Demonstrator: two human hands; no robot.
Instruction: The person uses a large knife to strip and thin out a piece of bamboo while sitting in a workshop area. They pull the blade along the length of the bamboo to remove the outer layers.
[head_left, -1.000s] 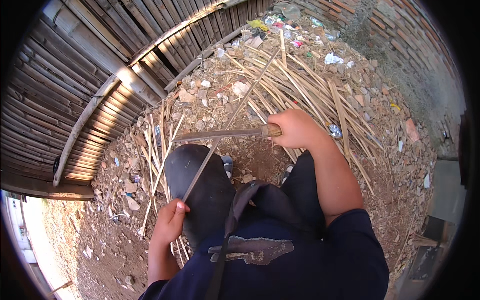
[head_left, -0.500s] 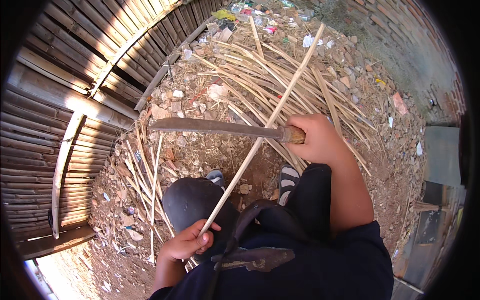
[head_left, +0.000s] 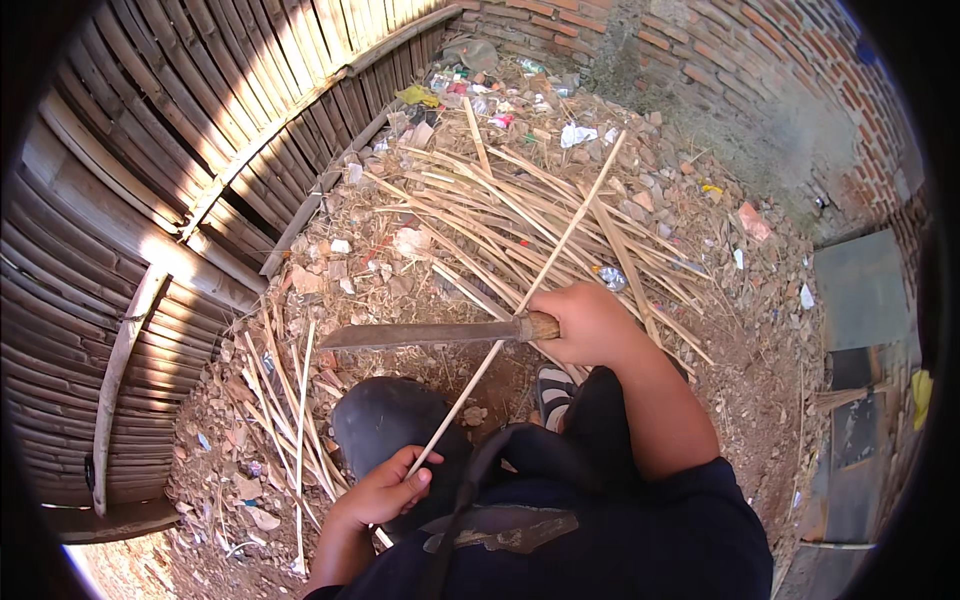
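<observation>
A long, pale bamboo strip (head_left: 467, 393) slants from my lap up and away to the right. Its near end is pinched in my left hand (head_left: 388, 490), beside the dark cover (head_left: 385, 420) over my left knee. My right hand (head_left: 588, 322) is wrapped round the wooden handle of a machete (head_left: 420, 336). The long brown blade points left and crosses the strip close to the handle. At that crossing the right fingers are partly hidden, so I cannot tell whether they also touch the strip.
Ahead lies a pile of bamboo strips (head_left: 500, 215) on rubble and litter. A smaller bunch of strips (head_left: 300, 430) rests to the left. A bamboo slat wall (head_left: 150, 210) stands at the left, a brick wall (head_left: 760, 70) behind, and grey panels (head_left: 865, 290) at the right.
My right hand and the machete have come nearer along the strip toward my left hand. The left hand keeps its pinch. The view has tilted up, showing more of the brick wall.
</observation>
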